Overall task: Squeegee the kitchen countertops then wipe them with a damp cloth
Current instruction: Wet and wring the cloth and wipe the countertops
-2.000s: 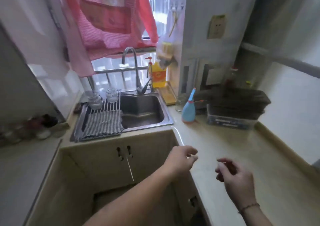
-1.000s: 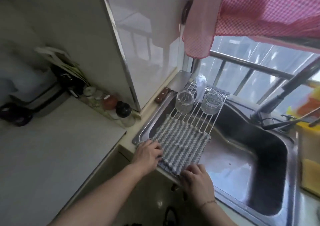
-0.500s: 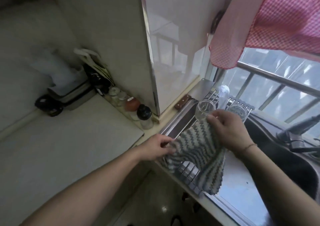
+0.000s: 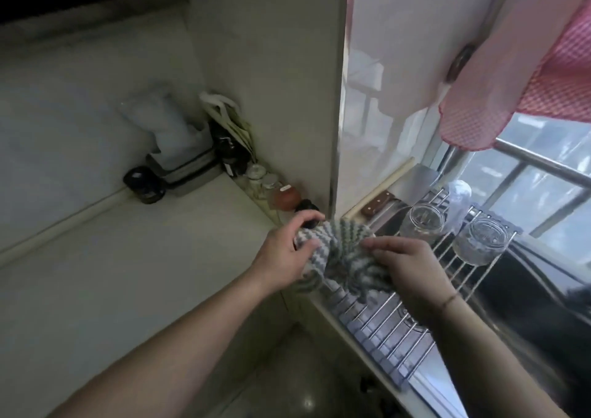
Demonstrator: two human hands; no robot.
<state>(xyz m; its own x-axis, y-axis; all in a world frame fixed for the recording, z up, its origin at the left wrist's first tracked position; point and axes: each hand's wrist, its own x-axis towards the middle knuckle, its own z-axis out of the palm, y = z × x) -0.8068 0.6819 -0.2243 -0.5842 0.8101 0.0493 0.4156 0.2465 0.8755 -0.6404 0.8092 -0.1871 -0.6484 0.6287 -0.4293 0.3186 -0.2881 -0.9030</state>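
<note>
A grey-and-white striped cloth [image 4: 343,252] is bunched between my two hands above the near left corner of the sink's roll-up drying rack [image 4: 393,318]. My left hand [image 4: 284,251] grips its left end, thumb and fingers curled round the fabric. My right hand [image 4: 406,264] holds the right part, fingers curled into the folds. The pale countertop [image 4: 112,273] stretches to the left of the hands. No squeegee is in view.
Two upturned glass jars [image 4: 422,222] [image 4: 481,241] stand on the rack's far end. Small bottles and jars [image 4: 275,190] line the wall corner, with a dark bottle [image 4: 228,152] and a grey case [image 4: 188,169] behind. A knife [image 4: 379,203] lies by the sink. Pink fabric [image 4: 511,97] hangs above.
The cloth lay flat on the rack a second ago; both hands lifted it and have gathered it into a bunch, shifting left toward the counter corner. The view has turned left.
</note>
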